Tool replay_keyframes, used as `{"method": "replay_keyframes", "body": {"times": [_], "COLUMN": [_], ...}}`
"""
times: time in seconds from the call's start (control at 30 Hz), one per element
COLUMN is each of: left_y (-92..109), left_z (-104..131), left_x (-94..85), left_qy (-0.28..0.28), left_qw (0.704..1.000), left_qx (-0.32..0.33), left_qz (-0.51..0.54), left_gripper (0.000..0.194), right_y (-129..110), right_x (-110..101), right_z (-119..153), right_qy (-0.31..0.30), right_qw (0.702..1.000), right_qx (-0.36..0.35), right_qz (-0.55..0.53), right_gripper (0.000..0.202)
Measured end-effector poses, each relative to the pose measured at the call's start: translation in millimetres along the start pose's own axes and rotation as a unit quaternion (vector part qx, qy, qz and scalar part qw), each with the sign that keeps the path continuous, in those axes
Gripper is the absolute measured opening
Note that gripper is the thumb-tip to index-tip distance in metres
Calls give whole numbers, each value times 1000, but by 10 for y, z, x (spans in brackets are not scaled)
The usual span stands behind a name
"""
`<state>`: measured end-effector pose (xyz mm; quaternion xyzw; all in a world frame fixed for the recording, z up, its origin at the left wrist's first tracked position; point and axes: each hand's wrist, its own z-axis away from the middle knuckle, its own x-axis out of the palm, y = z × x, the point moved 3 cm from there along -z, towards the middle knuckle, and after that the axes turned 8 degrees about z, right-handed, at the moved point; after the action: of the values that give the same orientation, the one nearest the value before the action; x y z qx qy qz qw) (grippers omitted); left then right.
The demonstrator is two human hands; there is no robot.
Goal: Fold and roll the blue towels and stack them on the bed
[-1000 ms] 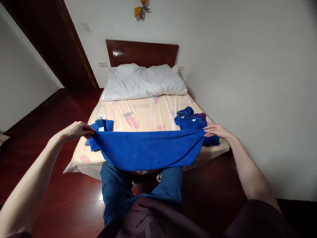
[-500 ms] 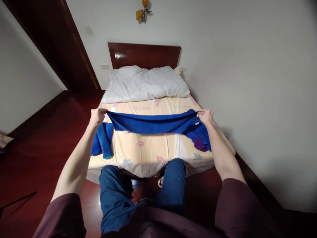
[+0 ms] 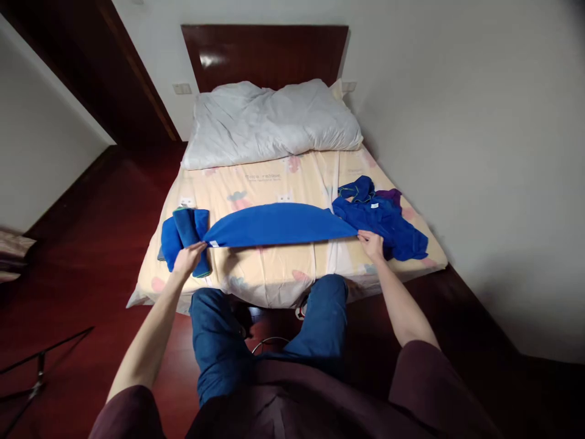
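A blue towel (image 3: 281,224) is stretched wide between my hands, its far edge bowed upward over the bed. My left hand (image 3: 190,257) pinches the near left corner, beside a small white label. At the near right corner my right hand (image 3: 372,246) grips the cloth between thumb and fingers. Folded or rolled blue towels (image 3: 185,235) lie by my left hand. To the right of the stretched towel is a crumpled heap of blue cloths (image 3: 388,225), with a purple cloth (image 3: 389,195) partly showing behind it.
The bed (image 3: 269,277) has a cream patterned sheet, and a white quilt (image 3: 274,125) lies bunched against the dark headboard (image 3: 265,52). A wall (image 3: 479,152) runs along the right. On the floor at lower left stands a thin black stand (image 3: 39,366).
Both hands have come down and toward me with the towel, which now billows low over the sheet. The view has tilted downward, and the cloth heap on the right shows more fully.
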<state>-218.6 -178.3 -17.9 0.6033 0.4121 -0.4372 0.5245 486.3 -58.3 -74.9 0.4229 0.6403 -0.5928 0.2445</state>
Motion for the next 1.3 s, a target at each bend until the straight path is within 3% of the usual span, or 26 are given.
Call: {"method": "replay_keyframes", "body": {"times": [0.1, 0.2, 0.43, 0.73, 1.03, 1.1, 1.2, 1.3], "left_y": [59, 101, 91, 153, 258, 264, 260, 166], "left_z": [86, 139, 307, 615, 866, 815, 662, 538], "left_x": [420, 660, 880, 1154, 1214, 1180, 1112, 1065], "left_qy": [-100, -149, -196, -204, -154, -141, -101, -88], "left_qw": [993, 985, 972, 971, 974, 980, 993, 994], "left_qx": [-29, -41, -64, -58, -142, -119, -27, 24], "left_qz": [-47, -73, -109, -111, -84, -71, -54, -55], "left_gripper": [49, 47, 43, 46, 50, 48, 50, 54], "right_y": [206, 377, 681, 670, 613, 583, 516, 428], "right_x": [246, 362, 388, 448, 452, 464, 476, 472], "right_z": [272, 473, 632, 872, 977, 971, 985, 1044], "right_qy": [-64, -108, -109, -120, -119, -115, -105, -82], "right_qw": [996, 985, 973, 965, 959, 958, 959, 960], "right_qx": [20, 33, 63, 52, 99, 101, 96, 64], "right_qz": [61, 130, 195, 227, 239, 243, 244, 259], "right_gripper": [26, 29, 30, 34, 38, 39, 47, 56]}}
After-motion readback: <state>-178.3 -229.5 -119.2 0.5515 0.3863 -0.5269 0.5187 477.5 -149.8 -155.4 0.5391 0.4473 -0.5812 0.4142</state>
